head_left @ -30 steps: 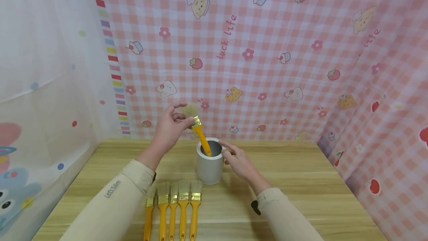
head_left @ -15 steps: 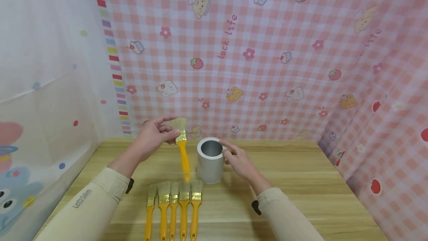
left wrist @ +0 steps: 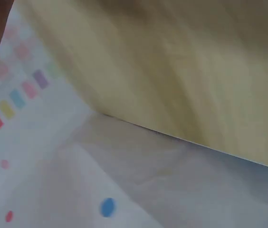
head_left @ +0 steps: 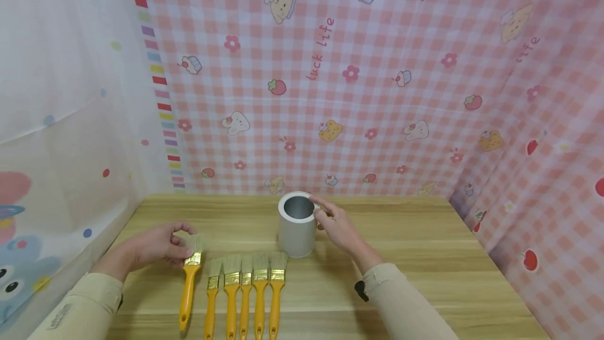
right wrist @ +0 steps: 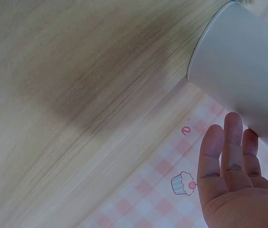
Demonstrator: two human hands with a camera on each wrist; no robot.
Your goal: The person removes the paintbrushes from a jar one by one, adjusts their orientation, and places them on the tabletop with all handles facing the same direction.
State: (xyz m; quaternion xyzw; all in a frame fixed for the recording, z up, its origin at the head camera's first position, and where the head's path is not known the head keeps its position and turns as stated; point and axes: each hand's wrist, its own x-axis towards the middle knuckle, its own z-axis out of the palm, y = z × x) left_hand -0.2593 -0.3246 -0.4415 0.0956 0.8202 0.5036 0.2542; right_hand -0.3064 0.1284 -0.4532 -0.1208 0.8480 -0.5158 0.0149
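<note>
In the head view my left hand (head_left: 162, 245), at the left of the table, pinches a paintbrush (head_left: 187, 290) near its bristles and metal band. The brush's orange handle points toward me. Beside it lies a row of several similar paintbrushes (head_left: 245, 298), bristles away from me. A pale grey can (head_left: 296, 237) stands upright with its mouth open upward, and none of its dark inside shows a brush. My right hand (head_left: 337, 227) touches the can's rim and right side. Seen from the right wrist, the fingers (right wrist: 232, 147) are fairly straight against the can; the thumb is hidden there.
The wood-grain table (head_left: 401, 256) carries all these things. Behind it hangs a pink checked cloth (head_left: 377, 104), and a white cloth with dots (head_left: 71, 119) borders the left. The table's left edge (left wrist: 186, 141) shows in the left wrist view.
My left hand has carried the paintbrush from over the can, leftward and down, to the left of the brush row. My right hand and the can stay in place.
</note>
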